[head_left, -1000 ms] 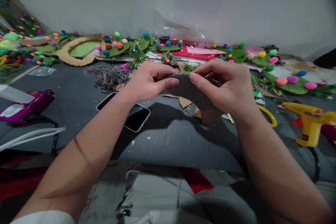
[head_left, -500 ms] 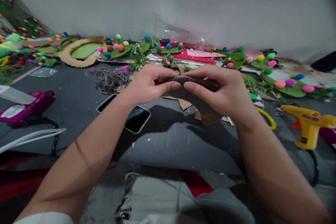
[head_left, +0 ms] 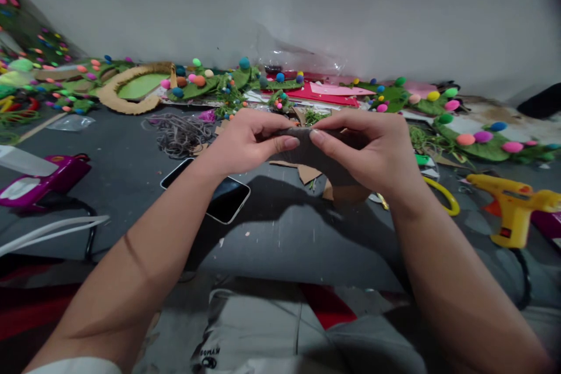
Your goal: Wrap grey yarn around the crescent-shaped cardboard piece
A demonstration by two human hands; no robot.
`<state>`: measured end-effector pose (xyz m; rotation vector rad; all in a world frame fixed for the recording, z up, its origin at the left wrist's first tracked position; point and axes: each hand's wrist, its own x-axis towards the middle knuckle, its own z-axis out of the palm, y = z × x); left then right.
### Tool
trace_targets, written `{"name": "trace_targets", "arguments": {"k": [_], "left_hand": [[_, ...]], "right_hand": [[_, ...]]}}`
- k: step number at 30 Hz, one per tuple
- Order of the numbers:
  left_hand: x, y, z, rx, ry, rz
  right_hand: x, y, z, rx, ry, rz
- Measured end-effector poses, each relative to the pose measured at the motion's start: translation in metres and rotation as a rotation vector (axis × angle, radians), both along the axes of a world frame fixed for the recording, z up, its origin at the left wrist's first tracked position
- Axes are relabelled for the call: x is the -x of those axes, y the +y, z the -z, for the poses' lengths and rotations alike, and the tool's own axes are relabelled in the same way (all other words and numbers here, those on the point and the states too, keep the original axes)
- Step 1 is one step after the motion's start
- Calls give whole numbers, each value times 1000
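Both hands pinch a curved piece wrapped in dark grey yarn [head_left: 318,158], held above the table. My left hand [head_left: 249,143] grips its left end, thumb on the near face and fingers behind the top edge. On the right part, my right hand [head_left: 370,149] presses in the same way, its thumb tip close to the left one. The lower right end of the piece looks brown, like bare cardboard. Behind the left wrist lies a tangle of grey yarn [head_left: 182,134]. A phone [head_left: 228,198] rests under the left forearm, partly hidden by it.
A yellow glue gun [head_left: 511,204] stands at the right, with yellow-handled scissors [head_left: 447,196] nearer my right wrist. At the left are a purple glue gun [head_left: 48,178] and a white cable [head_left: 52,231]. Green felt pieces with pompoms [head_left: 208,85] and a beige ring [head_left: 131,105] line the wall.
The right thumb has shifted slightly to the right along the wrapped piece, widening the gap between the thumbs. The left hand keeps its hold almost unchanged.
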<state>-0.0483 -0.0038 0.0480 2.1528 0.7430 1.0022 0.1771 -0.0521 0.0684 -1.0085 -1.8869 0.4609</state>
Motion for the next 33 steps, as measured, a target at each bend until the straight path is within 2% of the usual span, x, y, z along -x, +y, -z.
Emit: {"name": "trace_targets", "arguments": {"k": [5, 10, 14, 19, 21, 24, 28, 33], "left_hand": [[3, 1, -2, -13, -14, -32], [-1, -2, -1, 26, -33, -31], [-9, -6, 1, 52, -1, 2], [-7, 0, 3, 137, -99, -87], [-4, 3, 4, 216, -129, -54], [-4, 6, 6, 304, -68, 45], [-8, 4, 11, 275, 6, 53], [-10, 3, 14, 259, 5, 36]], "right_hand": [[-10, 1, 0, 52, -64, -83], [-18, 0, 4, 53, -87, 4], [-16, 1, 8, 144, -118, -65], [-26, 11, 17, 278, -15, -55], [-34, 15, 22, 346, 46, -80], [-40, 19, 30, 427, 75, -111], [-39, 18, 36, 473, 58, -148], [-32, 17, 41, 467, 223, -124]]}}
